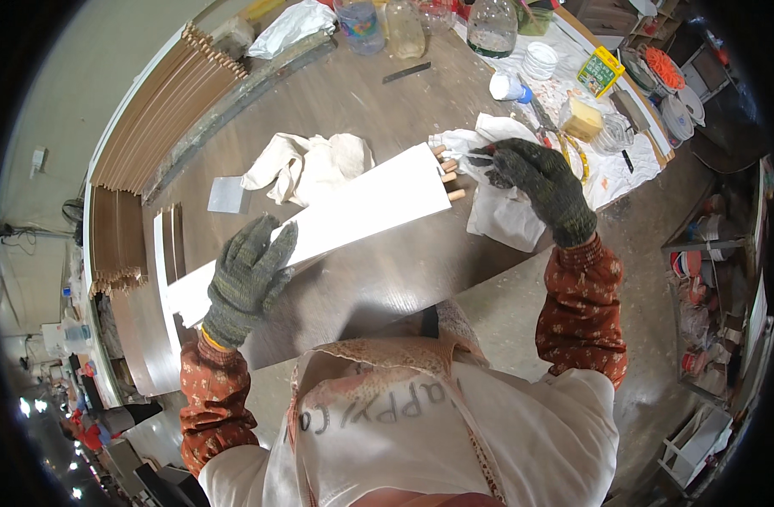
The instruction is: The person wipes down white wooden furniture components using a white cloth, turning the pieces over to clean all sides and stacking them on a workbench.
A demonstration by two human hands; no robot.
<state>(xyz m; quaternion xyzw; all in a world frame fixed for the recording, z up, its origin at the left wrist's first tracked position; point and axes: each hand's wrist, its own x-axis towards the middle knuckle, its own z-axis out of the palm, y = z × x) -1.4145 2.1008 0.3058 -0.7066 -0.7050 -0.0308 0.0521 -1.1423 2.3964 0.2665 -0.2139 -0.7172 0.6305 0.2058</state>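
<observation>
A stack of long white boards (pixel 344 211) lies slantwise on the brown table, with wooden dowels (pixel 450 177) sticking out of its right end. My left hand (pixel 245 275), in a dark grey-green knit glove, rests on the stack's left part with its fingers stretched and apart. Just right of the dowels is my right hand (pixel 543 186), gloved the same way. Its fingers are closed in a pinch, and whatever they hold is too small to make out. Beneath and beside it lies a crumpled white cloth (pixel 501 221).
Behind the stack are a cream cloth (pixel 319 165) and a grey square sheet (pixel 227 194). Brown panels (pixel 163 114) stand in a row at the left. Bottles (pixel 492 29), a yellow sponge (pixel 581 120), a yellow box (pixel 600 71) and white cups (pixel 539 59) crowd the far right.
</observation>
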